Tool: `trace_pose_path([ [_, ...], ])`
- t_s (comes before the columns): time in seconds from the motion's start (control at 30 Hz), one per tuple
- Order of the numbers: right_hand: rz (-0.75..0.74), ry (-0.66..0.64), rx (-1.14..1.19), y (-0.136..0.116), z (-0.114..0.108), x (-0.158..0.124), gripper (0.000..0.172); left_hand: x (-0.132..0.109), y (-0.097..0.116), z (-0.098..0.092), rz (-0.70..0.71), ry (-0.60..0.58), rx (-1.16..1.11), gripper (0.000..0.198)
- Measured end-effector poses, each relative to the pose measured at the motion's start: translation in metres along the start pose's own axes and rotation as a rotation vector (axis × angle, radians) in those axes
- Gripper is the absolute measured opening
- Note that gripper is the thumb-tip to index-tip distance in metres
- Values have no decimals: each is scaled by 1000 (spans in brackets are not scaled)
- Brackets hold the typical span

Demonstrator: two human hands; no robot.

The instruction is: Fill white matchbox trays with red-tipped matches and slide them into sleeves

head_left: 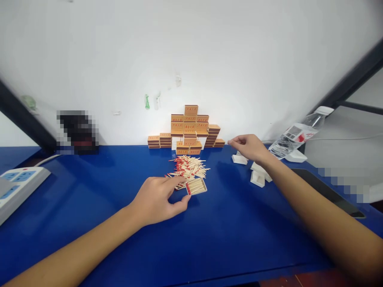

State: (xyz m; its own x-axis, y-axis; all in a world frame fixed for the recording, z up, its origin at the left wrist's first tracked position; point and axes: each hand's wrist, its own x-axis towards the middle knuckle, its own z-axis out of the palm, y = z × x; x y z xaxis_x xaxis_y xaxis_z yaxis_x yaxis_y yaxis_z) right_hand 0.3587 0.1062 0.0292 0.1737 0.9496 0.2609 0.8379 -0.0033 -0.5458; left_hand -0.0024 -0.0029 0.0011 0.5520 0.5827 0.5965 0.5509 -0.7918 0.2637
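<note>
My left hand pinches a small matchbox tray between thumb and fingers, just above the table. A row of red-headed matches lies inside it. Right behind the tray spreads a loose heap of matches. My right hand is raised at the right, its fingers pressed together; whether something small is between them I cannot make out. Below and beside it lie several white matchbox trays. Against the wall, orange-brown matchboxes are stacked in a stepped pile.
A clear plastic bottle leans at the right, by a white tray and a dark flat panel. At the left are a white power strip and a blurred dark object. The white wall bounds the blue table.
</note>
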Motion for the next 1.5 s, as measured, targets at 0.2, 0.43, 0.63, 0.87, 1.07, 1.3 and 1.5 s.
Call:
trace_pose_path([
  [0.2,147,77,192,-32,11,44,41,1,-4,1,-67,-41,-17,28],
  [0.43,331,5,333,-50,22,57,31,-1,-6,3,-45,-37,-18,26],
  [0.63,322,22,473,-60,7,52,22,-2,-6,5,-46,-27,-25,25],
  [0.87,114,-72,625,-62,-19,-41,42,2,-8,0,-134,126,41,23],
  [1.07,-50,-454,668,-64,16,-101,51,4,-9,0,-142,140,28,24],
  [1.3,56,-518,761,-65,27,-100,53,4,-8,1,-93,139,36,27],
  [1.5,56,-527,778,-64,27,-104,51,5,-6,1,-68,139,52,26],
])
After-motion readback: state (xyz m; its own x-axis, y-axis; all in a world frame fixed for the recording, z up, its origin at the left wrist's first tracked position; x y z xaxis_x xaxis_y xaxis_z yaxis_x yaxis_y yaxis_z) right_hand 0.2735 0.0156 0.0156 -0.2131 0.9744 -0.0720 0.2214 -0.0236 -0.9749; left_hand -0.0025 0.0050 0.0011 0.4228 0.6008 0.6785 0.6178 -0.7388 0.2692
